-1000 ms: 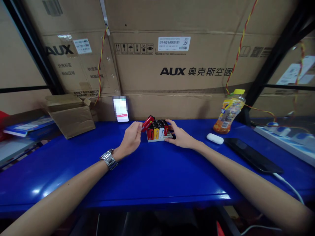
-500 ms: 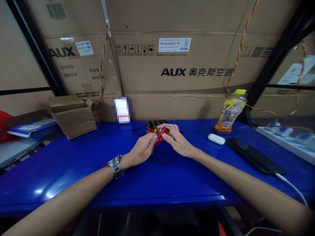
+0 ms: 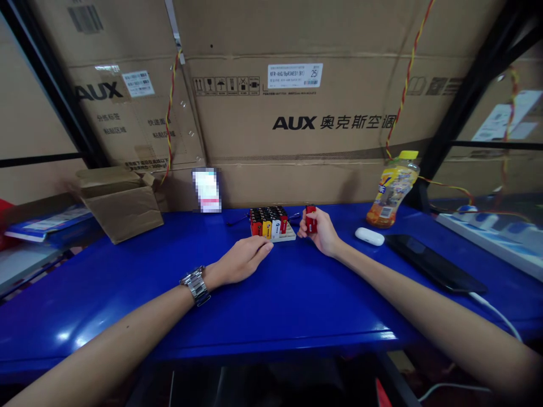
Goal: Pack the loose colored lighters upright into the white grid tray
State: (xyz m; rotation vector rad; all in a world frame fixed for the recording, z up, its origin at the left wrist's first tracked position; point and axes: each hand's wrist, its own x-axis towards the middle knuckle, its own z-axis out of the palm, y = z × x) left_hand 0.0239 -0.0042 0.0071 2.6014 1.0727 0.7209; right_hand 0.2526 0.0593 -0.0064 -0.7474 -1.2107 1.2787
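Note:
My right hand [image 3: 320,233] stands upright at the table and is shut on a red disposable lighter [image 3: 311,219], whose top shows above my fingers. To its left is a low display tray [image 3: 285,236] holding a tight row of upright lighters [image 3: 267,222] in red, yellow, white and dark casings. My left hand [image 3: 246,260] lies on the blue table, empty and relaxed, just in front of the tray and apart from it. A metal link watch [image 3: 195,285] circles my left wrist.
A blue table [image 3: 297,305] runs across the view, backed by AUX cardboard cartons. A phone with a blurred screen [image 3: 206,190] leans at the back. On the right are an orange-yellow drink bottle [image 3: 392,189], white earbuds case [image 3: 369,236] and black tablet [image 3: 435,263].
The red lighter has left my left hand and is now in my right hand, which has moved right of the tray. My left hand has dropped empty to the table.

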